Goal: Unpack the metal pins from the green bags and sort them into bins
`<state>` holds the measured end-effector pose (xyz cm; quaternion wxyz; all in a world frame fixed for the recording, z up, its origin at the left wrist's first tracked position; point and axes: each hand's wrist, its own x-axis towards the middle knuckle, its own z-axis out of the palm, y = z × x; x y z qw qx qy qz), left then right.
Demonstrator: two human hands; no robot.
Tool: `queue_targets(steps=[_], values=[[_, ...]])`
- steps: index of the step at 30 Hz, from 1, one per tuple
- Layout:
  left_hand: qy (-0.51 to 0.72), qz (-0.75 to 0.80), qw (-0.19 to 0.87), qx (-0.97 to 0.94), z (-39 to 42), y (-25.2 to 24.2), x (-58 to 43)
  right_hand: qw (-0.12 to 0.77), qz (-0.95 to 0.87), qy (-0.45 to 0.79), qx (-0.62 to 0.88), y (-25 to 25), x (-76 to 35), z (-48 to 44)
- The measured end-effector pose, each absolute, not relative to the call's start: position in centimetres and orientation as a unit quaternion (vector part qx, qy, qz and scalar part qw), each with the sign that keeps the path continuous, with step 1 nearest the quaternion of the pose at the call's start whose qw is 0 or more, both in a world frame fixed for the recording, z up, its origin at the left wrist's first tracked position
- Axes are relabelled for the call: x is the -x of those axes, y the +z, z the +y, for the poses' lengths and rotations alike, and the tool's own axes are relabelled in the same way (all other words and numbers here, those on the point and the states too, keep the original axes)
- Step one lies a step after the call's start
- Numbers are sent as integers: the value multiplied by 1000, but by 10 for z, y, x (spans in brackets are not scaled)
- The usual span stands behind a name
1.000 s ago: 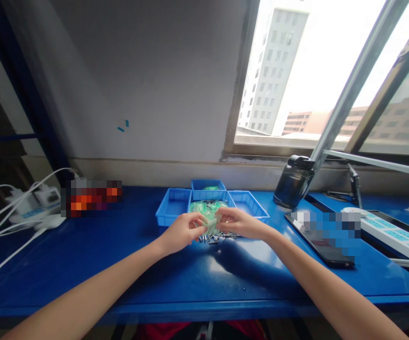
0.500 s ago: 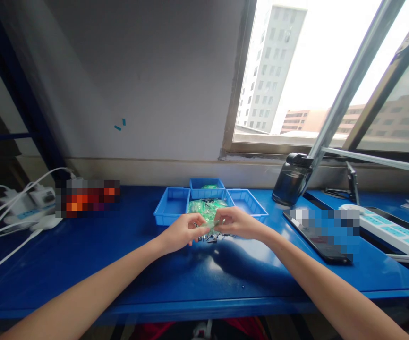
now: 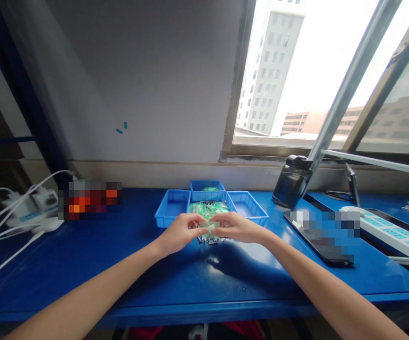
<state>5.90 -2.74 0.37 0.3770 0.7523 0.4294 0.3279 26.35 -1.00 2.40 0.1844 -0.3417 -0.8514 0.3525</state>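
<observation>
My left hand [image 3: 183, 232] and my right hand [image 3: 238, 227] meet at the middle of the table. Pinched between the fingertips of both is a small translucent greenish plastic bag [image 3: 210, 227]. Whether anything is inside it is too small to tell. Just behind the hands lies a heap of green-tinted clear bags [image 3: 209, 207]. Under and around my fingers are several small dark, slim metal pieces [image 3: 212, 242], partly hidden by the hands.
Around the heap stand a left blue bin [image 3: 159, 218], a right blue bin [image 3: 259, 218] and a back blue bin [image 3: 207, 194] holding green bags. To the right are a dark bottle [image 3: 291, 184], a phone [image 3: 327, 245] and a power strip [image 3: 392, 231]. White cables [image 3: 9, 255] run at left.
Both hands stay at nearly the same spot. My right hand's fingers have flattened and shifted slightly on the bag, which shows more plainly between the hands. The view has tilted slightly.
</observation>
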Motion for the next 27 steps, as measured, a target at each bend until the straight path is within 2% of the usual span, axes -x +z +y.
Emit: queue_targets(steps=[4,15,21,27], values=[[322,437,361,-758,-29,5,-59,152,-859,337,355,25,-263,-11],[251,427,358,-792,-29,2,-60,174,-876,291,343,16,-262,-7],[270,417,295,-816,-33,3,-61,169,-895,250,328,17,-265,-7],[260,412,341,-804,-36,6,-64,153,-911,168,344,11,-263,-10]])
